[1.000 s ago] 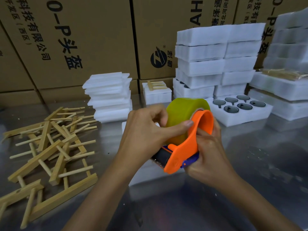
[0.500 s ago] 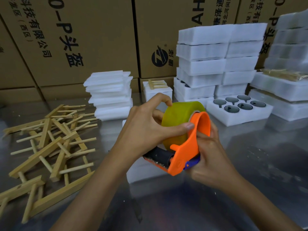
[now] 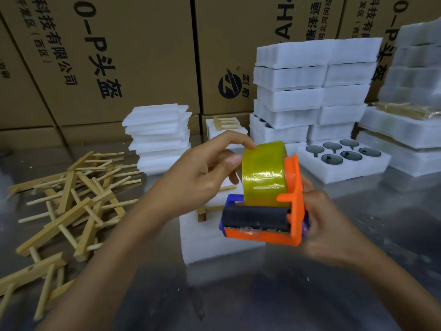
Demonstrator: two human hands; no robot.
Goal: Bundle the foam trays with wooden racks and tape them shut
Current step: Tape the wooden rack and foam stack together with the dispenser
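At twelve o'clock, boxes (image 3: 143, 56) back the foam stacks (image 3: 312, 91); racks (image 3: 69, 199) lie heaped at nine on the table (image 3: 393, 235). Centre, a foam tray (image 3: 210, 240) with a rack on it waits untaped beneath the dispenser (image 3: 265, 223). Since a second ago the dispenser has turned its roller toward the camera. The left hand (image 3: 198, 177) has left the frame; forefinger and thumb now touch the tape (image 3: 263, 173), probably hunting its free end. The right hand (image 3: 327, 225) still grips the handle, fingers curled.
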